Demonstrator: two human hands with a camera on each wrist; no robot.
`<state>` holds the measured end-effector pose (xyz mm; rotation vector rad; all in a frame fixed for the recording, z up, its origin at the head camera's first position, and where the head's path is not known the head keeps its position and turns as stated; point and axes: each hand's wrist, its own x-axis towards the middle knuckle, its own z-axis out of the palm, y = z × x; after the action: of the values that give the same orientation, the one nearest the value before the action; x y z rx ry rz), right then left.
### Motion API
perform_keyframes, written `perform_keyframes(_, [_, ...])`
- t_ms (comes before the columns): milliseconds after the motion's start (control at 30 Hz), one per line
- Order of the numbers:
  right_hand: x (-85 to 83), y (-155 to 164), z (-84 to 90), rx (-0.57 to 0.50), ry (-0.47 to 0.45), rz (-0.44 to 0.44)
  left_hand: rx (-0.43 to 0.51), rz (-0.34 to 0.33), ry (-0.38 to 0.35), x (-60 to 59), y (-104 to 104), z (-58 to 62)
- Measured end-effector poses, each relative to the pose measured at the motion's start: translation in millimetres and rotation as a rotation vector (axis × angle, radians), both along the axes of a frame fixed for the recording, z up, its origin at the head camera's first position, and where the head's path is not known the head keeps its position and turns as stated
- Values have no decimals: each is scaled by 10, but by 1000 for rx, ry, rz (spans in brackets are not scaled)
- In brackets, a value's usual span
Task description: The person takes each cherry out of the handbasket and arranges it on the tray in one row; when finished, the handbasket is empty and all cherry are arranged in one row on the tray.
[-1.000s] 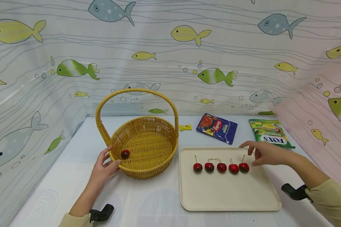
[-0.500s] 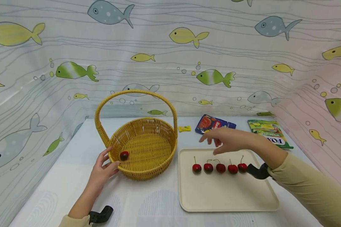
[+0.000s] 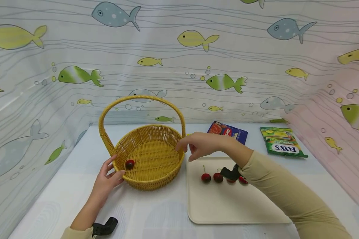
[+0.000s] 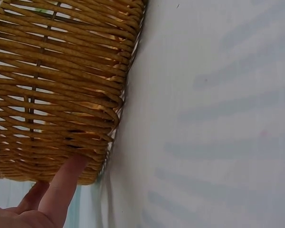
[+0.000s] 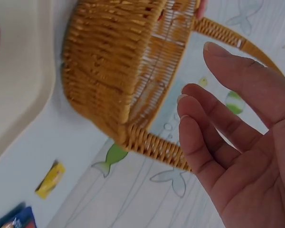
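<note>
A woven yellow basket (image 3: 155, 166) with a tall hoop handle stands left of centre, and one dark red cherry (image 3: 130, 164) lies inside near its left wall. My left hand (image 3: 112, 169) rests against the basket's outer left side, fingers (image 4: 61, 190) straight along the wicker (image 4: 57, 85). My right hand (image 3: 186, 151) hovers by the basket's right rim (image 5: 114, 61), its fingers (image 5: 213, 114) relaxed and holding nothing. A cream tray (image 3: 236, 202) sits to the right with a row of stemmed cherries (image 3: 205, 177); my right forearm and its black wrist mount (image 3: 230, 173) hide part of the row.
A blue sauce pouch (image 3: 228, 131) and a green FOXS bag (image 3: 282, 143) lie behind the tray. A small yellow packet (image 5: 50, 179) sits by the basket's far right. Fish-patterned curtain walls close in the white table on three sides.
My right hand has swept left from above the right end of the cherry row to the basket's right rim. The left hand and the basket have stayed put.
</note>
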<state>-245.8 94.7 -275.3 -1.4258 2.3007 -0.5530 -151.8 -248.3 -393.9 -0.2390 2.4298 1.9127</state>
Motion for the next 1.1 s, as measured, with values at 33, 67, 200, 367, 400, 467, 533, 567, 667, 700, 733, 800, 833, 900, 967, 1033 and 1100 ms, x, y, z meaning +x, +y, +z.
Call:
perform_keyframes(33, [-19, -66, -8, -7, 3, 18, -3, 2, 3, 6, -8, -3])
perform_keyframes(67, [-37, -132, -15, -16, 4, 36, -5, 6, 4, 12, -18, -11])
perform_keyframes(200, [-76, -390, -55, -11, -10, 75, -15, 25, 22, 39, -32, -42])
perform_keyframes(367, [-111, -641, -109, 32, -40, 85, -15, 22, 26, 31, -38, -76])
perform_keyframes(400, [-121, -684, -119, 38, -44, 86, -9, 14, 20, 27, -40, -73])
perform_keyframes(467, [-148, -776, -144, 44, -47, 89, -13, 24, 27, 32, -33, -71])
perform_keyframes(533, [-174, -869, -167, 42, -61, 90, -15, 27, 25, 39, -30, -58])
perform_keyframes(567, [-190, -915, -184, 41, -65, 89, -14, 26, 28, 43, -30, -52])
perform_keyframes(667, [-236, -1044, -227, 34, -88, 73, -7, 11, 28, 53, -36, -37])
perform_keyframes(700, [-252, -1081, -241, 30, -101, 65, -2, 5, 30, 55, -36, -34])
perform_keyframes(733, [-269, -1115, -254, 23, -113, 58, 3, 1, 33, 59, -34, -30])
perform_keyframes(800, [-309, -1175, -284, 7, -146, 44, 15, -7, 38, 59, -28, -22])
perform_keyframes(833, [-332, -1202, -303, -1, -162, 36, 21, -8, 40, 57, -25, -19])
perform_keyframes(900, [-376, -1248, -332, -13, -184, 27, 27, -11, 40, 51, -17, -15])
perform_keyframes(967, [-423, -1285, -359, -23, -204, 18, 28, -10, 38, 38, -10, -14])
perform_keyframes(1033, [-473, -1317, -380, -37, -229, 1, 28, -9, 36, 24, -6, -17])
perform_keyframes(1100, [-524, -1345, -403, -59, -265, -20, 24, -9, 33, 13, -2, -18])
